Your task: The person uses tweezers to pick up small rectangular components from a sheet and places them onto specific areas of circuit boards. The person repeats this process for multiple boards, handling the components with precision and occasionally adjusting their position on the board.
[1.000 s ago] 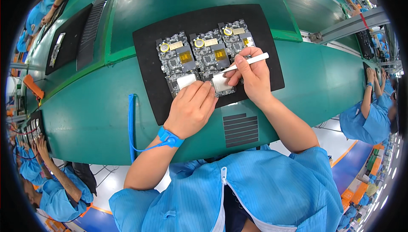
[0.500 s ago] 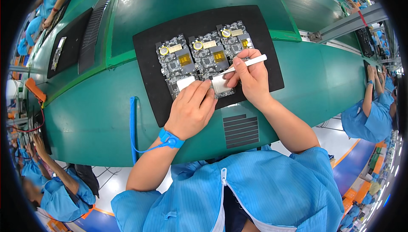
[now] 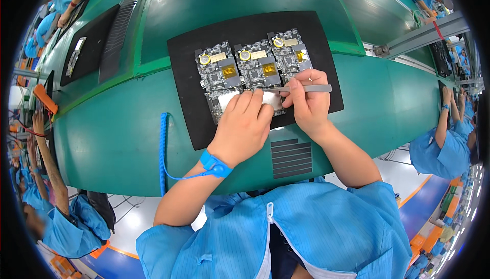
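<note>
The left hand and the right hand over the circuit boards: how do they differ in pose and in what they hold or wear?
The left hand lies palm down with its fingers spread on a silver shield plate, while the right hand is curled around a slim grey tweezer-like tool. The left wrist wears a blue strap with a coiled cord; the right wrist is bare. Both are bare-skinned and work over the green-grey circuit boards on the black mat.

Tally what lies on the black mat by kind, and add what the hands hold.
Circuit boards: 3, side by side on the black mat
Round coin batteries: 3, one on each board
Tweezers: 1, in the right hand
Total: 7
The left hand presses on the boards' near edge.
</note>
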Tool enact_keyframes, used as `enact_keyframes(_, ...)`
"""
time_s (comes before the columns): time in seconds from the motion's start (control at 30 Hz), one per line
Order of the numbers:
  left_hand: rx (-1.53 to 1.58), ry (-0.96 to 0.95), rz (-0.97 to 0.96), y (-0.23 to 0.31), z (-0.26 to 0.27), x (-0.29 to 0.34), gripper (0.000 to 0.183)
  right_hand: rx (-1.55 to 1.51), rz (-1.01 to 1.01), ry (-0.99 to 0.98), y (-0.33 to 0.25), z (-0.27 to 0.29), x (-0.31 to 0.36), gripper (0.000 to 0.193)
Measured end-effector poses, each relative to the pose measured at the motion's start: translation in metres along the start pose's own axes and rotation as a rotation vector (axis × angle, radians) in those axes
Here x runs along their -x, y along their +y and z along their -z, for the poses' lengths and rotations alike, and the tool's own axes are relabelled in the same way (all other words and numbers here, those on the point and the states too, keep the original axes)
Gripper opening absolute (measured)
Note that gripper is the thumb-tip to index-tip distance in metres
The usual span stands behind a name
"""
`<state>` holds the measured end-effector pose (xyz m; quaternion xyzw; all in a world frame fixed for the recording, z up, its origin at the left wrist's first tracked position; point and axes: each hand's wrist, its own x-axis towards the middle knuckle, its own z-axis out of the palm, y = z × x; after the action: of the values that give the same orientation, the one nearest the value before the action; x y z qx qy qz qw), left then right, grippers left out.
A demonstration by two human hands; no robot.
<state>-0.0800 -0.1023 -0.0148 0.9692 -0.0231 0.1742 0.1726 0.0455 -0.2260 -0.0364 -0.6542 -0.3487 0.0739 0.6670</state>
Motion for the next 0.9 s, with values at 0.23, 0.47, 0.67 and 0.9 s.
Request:
enact_keyframes(0.23, -0.19, 0.132, -0.03, 0.004, -0.016, 0.027, 0.033, 0.014, 0.089, -0.127, 0.01, -0.007, 0.008, 0.017)
enact_keyframes(0.47, -0.145, 0.165, -0.028, 0.003, -0.016, 0.024, 0.029, 0.25, 0.17, -0.225, 0.001, -0.004, 0.007, 0.014)
enact_keyframes(0.67, -0.122, 0.183, -0.091, 0.005, -0.009, 0.024, 0.025, 0.077, 0.041, -0.106, -0.01, 0.002, 0.012, 0.019)
enact_keyframes(0.9, 0.136, -0.11, -0.426, 0.03, -0.011, 0.035, 0.026, -0.11, -0.399, 0.047, -0.049, 0.057, 0.057, 0.019)
